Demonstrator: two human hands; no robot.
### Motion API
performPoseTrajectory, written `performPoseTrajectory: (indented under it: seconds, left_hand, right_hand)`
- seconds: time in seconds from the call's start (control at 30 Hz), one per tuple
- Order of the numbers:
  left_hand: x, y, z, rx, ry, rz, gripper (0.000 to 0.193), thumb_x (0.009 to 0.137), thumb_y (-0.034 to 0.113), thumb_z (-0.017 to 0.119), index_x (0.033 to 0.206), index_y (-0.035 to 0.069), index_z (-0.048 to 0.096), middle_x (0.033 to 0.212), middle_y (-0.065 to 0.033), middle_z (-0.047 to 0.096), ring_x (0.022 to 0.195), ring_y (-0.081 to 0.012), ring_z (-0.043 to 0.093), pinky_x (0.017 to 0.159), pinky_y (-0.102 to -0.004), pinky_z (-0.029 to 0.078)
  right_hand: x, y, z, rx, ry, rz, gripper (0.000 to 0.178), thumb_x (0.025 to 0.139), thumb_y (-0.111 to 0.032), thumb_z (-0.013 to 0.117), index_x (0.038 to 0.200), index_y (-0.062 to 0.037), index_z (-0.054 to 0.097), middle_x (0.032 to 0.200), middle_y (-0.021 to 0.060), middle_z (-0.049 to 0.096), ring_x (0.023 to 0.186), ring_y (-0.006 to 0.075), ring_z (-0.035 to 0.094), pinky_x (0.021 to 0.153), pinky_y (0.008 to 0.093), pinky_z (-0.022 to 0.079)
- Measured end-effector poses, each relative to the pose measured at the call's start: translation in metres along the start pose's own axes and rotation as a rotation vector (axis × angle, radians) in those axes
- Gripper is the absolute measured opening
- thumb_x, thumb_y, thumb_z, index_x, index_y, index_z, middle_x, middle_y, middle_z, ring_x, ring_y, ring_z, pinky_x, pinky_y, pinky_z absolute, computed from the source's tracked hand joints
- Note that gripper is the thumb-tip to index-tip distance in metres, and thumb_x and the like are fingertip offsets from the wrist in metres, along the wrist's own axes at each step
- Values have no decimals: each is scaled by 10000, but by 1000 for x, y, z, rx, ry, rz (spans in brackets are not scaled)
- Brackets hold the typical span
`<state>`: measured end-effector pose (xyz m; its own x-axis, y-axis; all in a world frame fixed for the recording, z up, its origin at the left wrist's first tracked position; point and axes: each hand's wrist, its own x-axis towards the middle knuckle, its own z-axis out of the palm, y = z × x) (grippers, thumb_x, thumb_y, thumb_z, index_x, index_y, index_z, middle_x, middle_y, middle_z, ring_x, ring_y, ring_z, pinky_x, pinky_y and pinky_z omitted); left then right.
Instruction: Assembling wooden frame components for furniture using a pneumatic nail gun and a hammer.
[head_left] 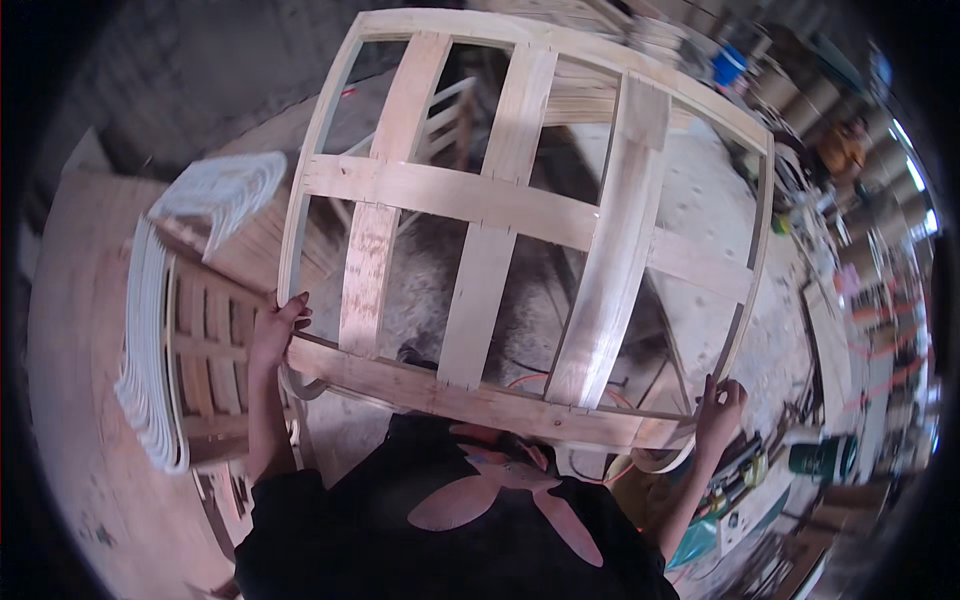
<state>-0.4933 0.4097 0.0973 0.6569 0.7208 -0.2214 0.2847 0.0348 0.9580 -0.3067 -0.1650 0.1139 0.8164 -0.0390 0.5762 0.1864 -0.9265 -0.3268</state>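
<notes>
Left of my fingers, curved white strips (150, 350) lean stacked against a slatted wooden frame (210, 350), with a second white stack (225, 190) above them. Past my right fingers lies a dark green can (822, 460). Far off, a blue bucket (729, 66) and a person in orange (843, 150).

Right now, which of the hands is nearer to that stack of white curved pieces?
Left. The left hand grips the wooden slat frame at its lower left corner, beside the stack of white curved pieces; the right hand holds the far lower corner.
</notes>
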Motion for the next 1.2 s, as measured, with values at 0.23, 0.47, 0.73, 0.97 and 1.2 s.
performPoseTrajectory:
  seconds: [0.23, 0.47, 0.73, 0.97, 1.2]
  left_hand:
    - [-44, -12, -129, 20, 350, -259, 174, 769, 183, 597, 852, 43, 534, 600, -18, 490, 537, -119, 535, 400, -241, 387]
    - [-78, -35, -218, -97, 641, -139, 140, 749, 102, 523, 860, 23, 555, 743, -69, 603, 612, -118, 524, 548, -238, 407]
    - [-106, -53, -240, -195, 904, -59, 134, 805, 132, 530, 880, 21, 540, 654, -14, 506, 590, -87, 471, 557, -229, 389]
    - [-94, -17, -160, -163, 1232, 11, 187, 789, 151, 556, 872, -9, 507, 616, -82, 518, 541, -128, 465, 537, -241, 383]
    - [-48, 40, -73, 38, 1466, 203, 372, 756, 212, 579, 1021, -29, 479, 629, -70, 465, 535, -152, 431, 535, -277, 364]
  right_hand:
    - [60, -162, 88, 359, -442, 52, 238, 842, -194, 551, 776, -12, 413, 584, 97, 387, 534, 160, 352, 490, 316, 353]
    - [95, -359, 192, 549, -609, -204, 224, 838, -208, 560, 830, -3, 467, 557, 115, 418, 516, 175, 379, 498, 325, 373]
    - [102, -516, 352, 782, -822, -425, 257, 809, -215, 600, 819, 0, 460, 620, 119, 453, 564, 184, 398, 556, 313, 385]
    - [97, -644, 503, 1005, -1026, -513, 318, 809, -286, 593, 783, -4, 450, 617, 91, 461, 582, 133, 414, 559, 306, 378]
    - [78, -766, 619, 1231, -1517, -453, 143, 861, -140, 546, 802, -28, 479, 723, 18, 546, 686, 88, 543, 610, 232, 411]
